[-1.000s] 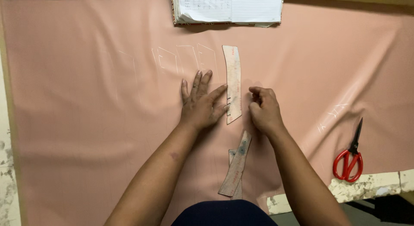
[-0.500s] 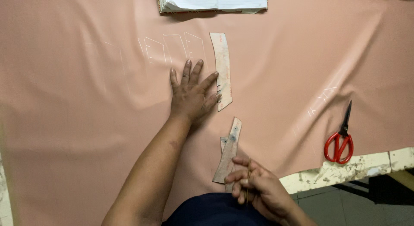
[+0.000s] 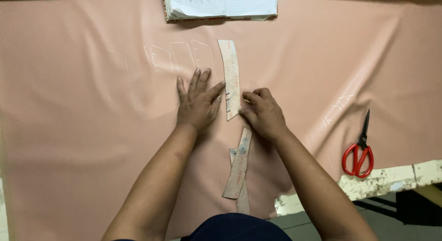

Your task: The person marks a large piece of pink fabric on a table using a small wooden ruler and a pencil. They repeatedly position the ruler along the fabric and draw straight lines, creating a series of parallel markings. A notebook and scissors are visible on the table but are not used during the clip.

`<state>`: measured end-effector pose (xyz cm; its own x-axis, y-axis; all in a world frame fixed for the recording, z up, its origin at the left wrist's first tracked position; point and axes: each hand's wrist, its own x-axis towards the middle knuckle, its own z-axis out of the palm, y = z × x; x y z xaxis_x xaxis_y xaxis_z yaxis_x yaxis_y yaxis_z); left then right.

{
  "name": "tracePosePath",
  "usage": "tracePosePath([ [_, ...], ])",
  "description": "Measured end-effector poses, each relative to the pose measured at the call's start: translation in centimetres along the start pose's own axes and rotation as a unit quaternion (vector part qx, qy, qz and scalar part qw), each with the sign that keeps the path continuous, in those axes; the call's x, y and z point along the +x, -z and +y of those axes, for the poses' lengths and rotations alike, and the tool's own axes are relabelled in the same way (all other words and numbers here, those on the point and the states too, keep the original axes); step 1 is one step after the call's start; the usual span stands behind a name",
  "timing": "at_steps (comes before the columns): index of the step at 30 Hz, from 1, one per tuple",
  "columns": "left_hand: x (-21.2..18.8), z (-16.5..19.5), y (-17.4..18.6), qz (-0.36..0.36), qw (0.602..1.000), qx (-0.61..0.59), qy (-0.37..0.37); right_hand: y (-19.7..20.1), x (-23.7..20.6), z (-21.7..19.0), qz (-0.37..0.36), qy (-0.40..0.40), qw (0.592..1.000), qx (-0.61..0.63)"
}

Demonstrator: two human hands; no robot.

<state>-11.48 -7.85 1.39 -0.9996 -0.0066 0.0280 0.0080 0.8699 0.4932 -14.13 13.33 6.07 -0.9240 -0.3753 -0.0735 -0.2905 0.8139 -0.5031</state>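
Change: right hand (image 3: 262, 113) has come back up from the near table edge to the lower right edge of the curved card template (image 3: 231, 80); the left hand has stayed pressed beside it
Template: a long, slightly curved strip of pale card with small notches near its lower end, lying flat on the pink sheet material (image 3: 83, 130), just below the open notebook
Left hand: left hand (image 3: 198, 103) lies flat and spread wide, palm down on the pink sheet, with thumb and forefinger touching the template's left edge
Right hand: fingers curled in, tips meeting at the template's lower right edge; a small yellowish thing shows between them, too small to tell what it is
Chalk marks: white outlines (image 3: 177, 57) drawn on the sheet just left of the template
Other templates: two more card strips (image 3: 239, 169) lie overlapped between the forearms, near the person's body
Notebook: open notebook (image 3: 221, 4) at the far edge of the sheet, above the template
Scissors: red-handled scissors (image 3: 359, 149) lie on the sheet well to the right, blades shut and pointing away
Table: worn, chipped table edge (image 3: 391, 179) shows under the sheet at lower right
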Motion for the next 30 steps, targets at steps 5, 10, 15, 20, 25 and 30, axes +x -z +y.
tracePosePath([
  [5,0.0,-0.1,-0.4,0.018,1.000,-0.004,-0.002,-0.2,1.4,0.1,-0.021,0.006,1.000,0.002],
  [10,-0.1,0.2,0.5,0.003,1.000,-0.016,0.002,-0.4,1.6,0.6,-0.022,0.014,1.000,0.004],
  [15,0.2,0.5,1.3,-0.027,0.999,-0.025,0.017,-0.1,2.1,1.3,-0.043,0.004,0.998,0.042],
  [20,0.0,0.5,1.4,-0.027,0.999,-0.032,0.019,0.1,2.2,0.9,-0.071,-0.035,0.996,0.045],
  [25,0.1,-0.1,0.5,0.003,0.999,-0.041,0.003,0.1,2.0,0.7,-0.057,-0.023,0.997,0.039],
  [30,0.1,-0.5,-0.2,0.020,0.999,-0.048,-0.003,-0.1,2.0,0.8,-0.053,-0.030,0.997,0.046],
])
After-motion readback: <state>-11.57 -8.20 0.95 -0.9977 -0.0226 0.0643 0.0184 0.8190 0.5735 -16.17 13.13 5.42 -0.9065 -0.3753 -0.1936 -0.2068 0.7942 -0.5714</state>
